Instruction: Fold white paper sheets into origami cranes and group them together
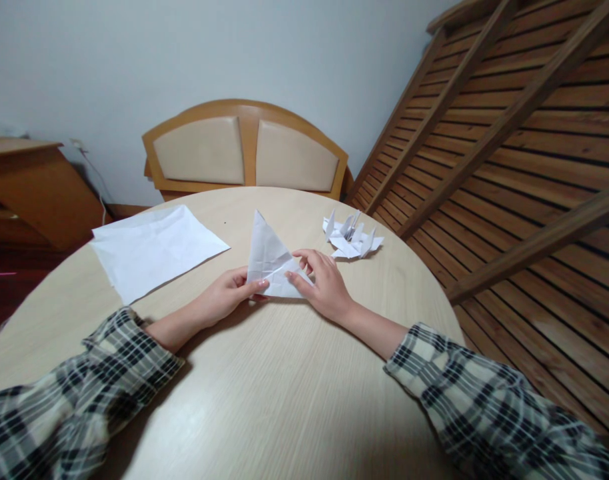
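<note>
A white sheet folded into a triangle (pixel 267 257) lies on the round light-wood table (pixel 284 393), its point aimed away from me. My left hand (pixel 229 297) pinches its near left edge between thumb and fingers. My right hand (pixel 320 280) presses its near right part with curled fingers, thumb on the paper. Both sleeves are plaid.
A flat white sheet (pixel 154 250) lies to the left. Several folded white paper figures (pixel 352 237) sit at the far right of the table. A wooden chair with padded back (pixel 244 153) stands behind it. Slatted wooden frames (pixel 509 147) lean at the right, a wooden cabinet (pixel 29 187) at the left.
</note>
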The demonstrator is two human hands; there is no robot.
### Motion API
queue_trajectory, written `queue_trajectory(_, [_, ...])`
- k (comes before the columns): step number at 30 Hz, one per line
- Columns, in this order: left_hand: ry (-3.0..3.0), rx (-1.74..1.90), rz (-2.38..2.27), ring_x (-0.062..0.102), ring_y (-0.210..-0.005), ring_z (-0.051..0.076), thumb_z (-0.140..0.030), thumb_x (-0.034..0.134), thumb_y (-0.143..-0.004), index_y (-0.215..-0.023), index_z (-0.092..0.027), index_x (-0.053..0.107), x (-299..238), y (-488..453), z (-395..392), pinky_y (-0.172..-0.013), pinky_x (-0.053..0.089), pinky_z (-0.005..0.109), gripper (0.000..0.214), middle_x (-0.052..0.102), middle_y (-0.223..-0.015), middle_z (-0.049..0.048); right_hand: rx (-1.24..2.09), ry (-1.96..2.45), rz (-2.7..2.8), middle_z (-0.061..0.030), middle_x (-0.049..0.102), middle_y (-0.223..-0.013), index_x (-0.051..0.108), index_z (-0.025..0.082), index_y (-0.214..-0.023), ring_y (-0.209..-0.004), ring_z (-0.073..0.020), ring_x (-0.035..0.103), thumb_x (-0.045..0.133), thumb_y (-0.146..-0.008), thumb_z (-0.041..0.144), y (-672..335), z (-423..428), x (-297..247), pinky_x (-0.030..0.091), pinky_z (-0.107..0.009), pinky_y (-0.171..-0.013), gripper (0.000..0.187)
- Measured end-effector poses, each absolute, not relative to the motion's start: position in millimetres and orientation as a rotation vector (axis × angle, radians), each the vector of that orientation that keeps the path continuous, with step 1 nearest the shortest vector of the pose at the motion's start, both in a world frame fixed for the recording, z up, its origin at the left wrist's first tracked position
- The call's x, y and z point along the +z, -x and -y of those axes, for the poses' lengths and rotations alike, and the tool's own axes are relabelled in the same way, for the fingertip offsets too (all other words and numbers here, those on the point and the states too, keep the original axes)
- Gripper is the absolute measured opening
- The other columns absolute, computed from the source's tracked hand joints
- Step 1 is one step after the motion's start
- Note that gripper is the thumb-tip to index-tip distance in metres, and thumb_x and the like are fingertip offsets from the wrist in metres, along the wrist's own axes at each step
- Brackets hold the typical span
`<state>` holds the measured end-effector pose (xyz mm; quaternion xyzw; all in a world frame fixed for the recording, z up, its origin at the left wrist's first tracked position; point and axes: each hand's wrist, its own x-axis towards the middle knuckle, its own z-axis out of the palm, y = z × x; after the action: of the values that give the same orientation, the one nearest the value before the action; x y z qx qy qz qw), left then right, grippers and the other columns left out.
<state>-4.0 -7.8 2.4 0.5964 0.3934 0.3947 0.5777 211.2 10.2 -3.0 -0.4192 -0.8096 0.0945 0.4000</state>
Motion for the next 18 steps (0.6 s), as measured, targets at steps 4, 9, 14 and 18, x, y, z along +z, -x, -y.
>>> queue_trajectory(4, [-1.413,0.936,-0.915,0.052,-0.065,0.014,-0.033,0.070,-0.077,-0.083,-0.014,0.071,1.1,4.2,7.5,-0.061,0.041,0.026,0.019,0.066,-0.075,0.0042,0.626,1.047,2.014,0.0009,0.061,-0.075,0.059,0.020,-0.100,-0.065,-0.0135,0.054,0.050,-0.092,0.051,-209.8,-10.4,-5.1,0.038,-0.028,-0.065,0.034])
queue_trajectory(9, [-1.415,0.953,-0.919,0.049,-0.060,0.013,-0.032,0.071,-0.076,-0.073,-0.014,0.070,4.9,2.1,9.0,-0.058,0.039,0.025,0.018,0.061,-0.066,0.0022,0.720,1.057,1.956,0.0025,0.053,-0.066,0.059,0.019,-0.080,-0.059,-0.0110,0.047,0.051,-0.091,0.051,-209.0,-11.8,-8.7,0.032,-0.025,-0.055,0.035])
queue_trajectory(14, [-1.416,0.957,-0.921,0.050,-0.061,0.013,-0.032,0.070,-0.077,-0.073,-0.014,0.069,3.8,3.0,8.8,-0.059,0.040,0.025,0.019,0.060,-0.065,0.0019,0.698,1.054,1.948,0.0043,0.044,-0.060,0.052,0.018,-0.068,-0.055,-0.0094,0.044,0.052,-0.090,0.048,-208.9,-13.2,-9.9,0.029,-0.024,-0.053,0.037])
queue_trajectory(18, [-1.414,0.947,-0.951,0.051,-0.062,0.013,-0.034,0.068,-0.079,-0.080,-0.013,0.069,0.7,4.1,7.7,-0.061,0.041,0.026,0.020,0.063,-0.070,0.0027,0.664,1.053,1.947,0.0046,0.043,-0.058,0.050,0.019,-0.066,-0.055,-0.0091,0.042,0.053,-0.091,0.045,-207.6,-12.1,-8.0,0.028,-0.024,-0.053,0.036])
